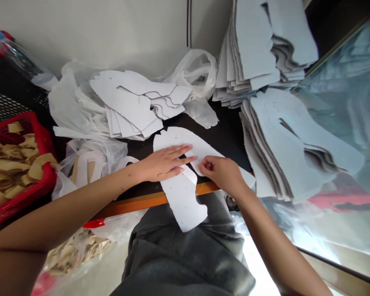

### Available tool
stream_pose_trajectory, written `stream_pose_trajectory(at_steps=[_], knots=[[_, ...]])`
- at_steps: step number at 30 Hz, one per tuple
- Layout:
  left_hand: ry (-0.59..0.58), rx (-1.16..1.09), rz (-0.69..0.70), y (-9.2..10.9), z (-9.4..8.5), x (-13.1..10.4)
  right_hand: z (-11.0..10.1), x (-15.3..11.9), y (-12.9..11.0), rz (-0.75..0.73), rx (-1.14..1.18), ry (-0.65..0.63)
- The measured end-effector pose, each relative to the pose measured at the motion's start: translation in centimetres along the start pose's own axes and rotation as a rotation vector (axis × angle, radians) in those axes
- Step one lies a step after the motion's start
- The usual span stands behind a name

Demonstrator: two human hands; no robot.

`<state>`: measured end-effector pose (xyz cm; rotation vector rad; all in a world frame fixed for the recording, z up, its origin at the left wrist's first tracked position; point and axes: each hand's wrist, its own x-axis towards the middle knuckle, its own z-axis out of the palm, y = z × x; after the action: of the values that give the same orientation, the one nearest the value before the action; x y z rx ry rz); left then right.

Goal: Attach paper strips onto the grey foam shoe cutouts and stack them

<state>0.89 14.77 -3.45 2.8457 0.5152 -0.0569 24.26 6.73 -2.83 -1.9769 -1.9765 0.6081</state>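
A white U-shaped cut-out sheet (185, 201) lies on the dark table, with one leg hanging over the table's front edge above my lap. My left hand (166, 163) rests flat on it, fingers spread across the slot in its middle. Close by on the right, my right hand (223, 170) has its fingers curled in a pinch over the sheet's other leg. What is between those fingertips, if anything, is hidden. Just left of my left hand, a smaller white curved strip (130, 160) shows partly from under the wrist.
Similar white cut-outs are piled at the back (132, 98), in a tall stack (253, 41) and a right-hand stack (283, 135). A red basket (51, 176) of tan curled strips stands left. Clear plastic bags (77, 102) lie behind. The table has an orange edge (135, 205).
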Motion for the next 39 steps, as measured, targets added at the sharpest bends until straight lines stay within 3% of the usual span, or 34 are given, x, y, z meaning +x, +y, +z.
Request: stream_pose_trajectory(at_steps=[11,17,24,33,36,39], knots=[[-0.014,-0.009,-0.010,0.7,-0.5,0.1,-0.1,-0.2,-0.6,-0.090,-0.107,-0.030],[0.004,-0.032,0.075,1.5,-0.4,0.5,-0.5,-1.1,0.5,-0.112,-0.399,0.103],[-0.017,-0.071,0.118,2.5,-0.3,0.9,-0.6,-1.1,3.5,-0.169,-0.165,0.088],[0.003,-0.005,0.124,3.4,-0.5,0.9,-0.2,-1.1,2.8,-0.124,-0.250,0.102],[0.030,0.064,0.059,5.0,0.1,1.0,0.0,-1.2,2.7,-0.128,-0.293,0.102],[0.114,0.122,-0.087,8.5,1.5,1.9,0.3,-1.1,2.7,-0.119,-0.300,0.104]])
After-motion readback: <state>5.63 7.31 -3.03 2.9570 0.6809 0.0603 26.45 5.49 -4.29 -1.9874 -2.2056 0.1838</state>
